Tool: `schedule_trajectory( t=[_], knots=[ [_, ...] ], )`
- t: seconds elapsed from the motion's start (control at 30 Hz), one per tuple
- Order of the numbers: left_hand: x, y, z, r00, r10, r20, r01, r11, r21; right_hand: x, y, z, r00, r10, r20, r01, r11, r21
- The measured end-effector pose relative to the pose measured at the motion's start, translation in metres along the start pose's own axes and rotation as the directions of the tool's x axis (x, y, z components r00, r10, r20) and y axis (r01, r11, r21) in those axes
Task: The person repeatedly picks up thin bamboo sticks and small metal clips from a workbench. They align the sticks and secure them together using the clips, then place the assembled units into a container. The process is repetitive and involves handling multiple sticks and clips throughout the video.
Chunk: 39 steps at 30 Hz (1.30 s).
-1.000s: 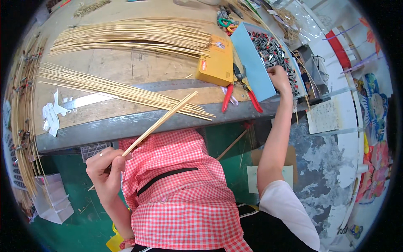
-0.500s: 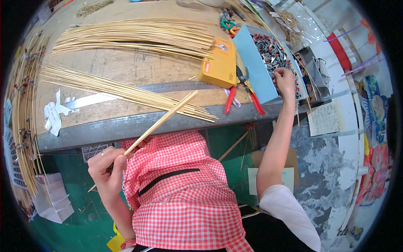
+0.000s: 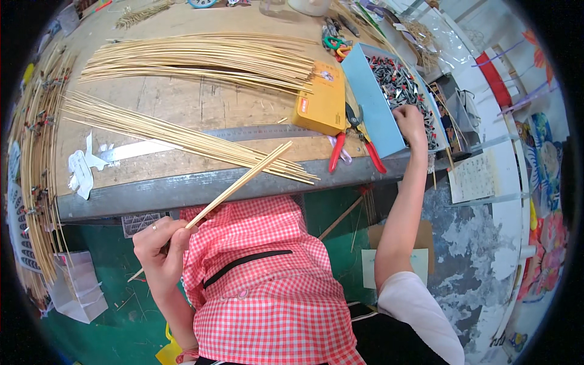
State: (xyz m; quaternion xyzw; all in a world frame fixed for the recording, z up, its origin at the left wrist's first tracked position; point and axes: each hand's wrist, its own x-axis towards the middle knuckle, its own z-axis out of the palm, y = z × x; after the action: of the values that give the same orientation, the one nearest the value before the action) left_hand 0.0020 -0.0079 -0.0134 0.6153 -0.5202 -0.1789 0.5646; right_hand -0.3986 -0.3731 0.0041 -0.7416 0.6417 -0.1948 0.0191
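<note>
Several thin sticks (image 3: 240,182) pinched in left hand (image 3: 160,248); right hand (image 3: 411,125) inside blue box (image 3: 372,100) among small grey-and-red pieces (image 3: 392,80), grip: cannot tell.

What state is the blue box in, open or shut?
Open: no lid covers the blue box; small dark pieces show inside, with the right hand among them.

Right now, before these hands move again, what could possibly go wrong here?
1. The sticks in the left hand cross over the loose bundle in this view; a sideways swing might scatter it.
2. The red-handled cutters reach onto the dark table edge, so a bump could knock them off.
3. The right hand is inside the blue box of small clips; a hasty pull might spill some.
</note>
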Motion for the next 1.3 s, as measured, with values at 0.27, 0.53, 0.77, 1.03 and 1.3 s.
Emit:
schedule_trajectory(
  t=[0.27, 0.53, 0.77, 1.03, 1.3],
  knots=[
    [0.000, 0.001, -0.001, 1.000, -0.021, -0.006, 0.021, 1.000, 0.003, -0.005, -0.009, -0.003, 0.999, -0.031, -0.026, 0.029, 0.998, -0.059],
    [0.002, -0.003, -0.003, 0.999, 0.041, 0.011, -0.041, 0.999, 0.024, -0.010, -0.019, -0.013, 0.980, 0.199, -0.025, -0.185, 0.943, 0.276],
    [0.001, -0.004, 0.000, 1.000, 0.012, 0.001, -0.012, 1.000, 0.015, -0.005, -0.003, -0.007, 0.997, -0.019, 0.076, 0.011, 0.994, 0.106],
    [0.002, -0.002, -0.001, 1.000, 0.012, 0.010, -0.012, 0.999, 0.035, -0.007, -0.016, -0.011, 0.977, 0.117, -0.180, -0.108, 0.992, 0.057],
    [0.002, -0.004, -0.001, 1.000, 0.028, 0.007, -0.029, 0.998, 0.052, -0.016, -0.014, -0.015, 0.970, 0.241, 0.033, -0.219, 0.804, 0.552]
  ],
)
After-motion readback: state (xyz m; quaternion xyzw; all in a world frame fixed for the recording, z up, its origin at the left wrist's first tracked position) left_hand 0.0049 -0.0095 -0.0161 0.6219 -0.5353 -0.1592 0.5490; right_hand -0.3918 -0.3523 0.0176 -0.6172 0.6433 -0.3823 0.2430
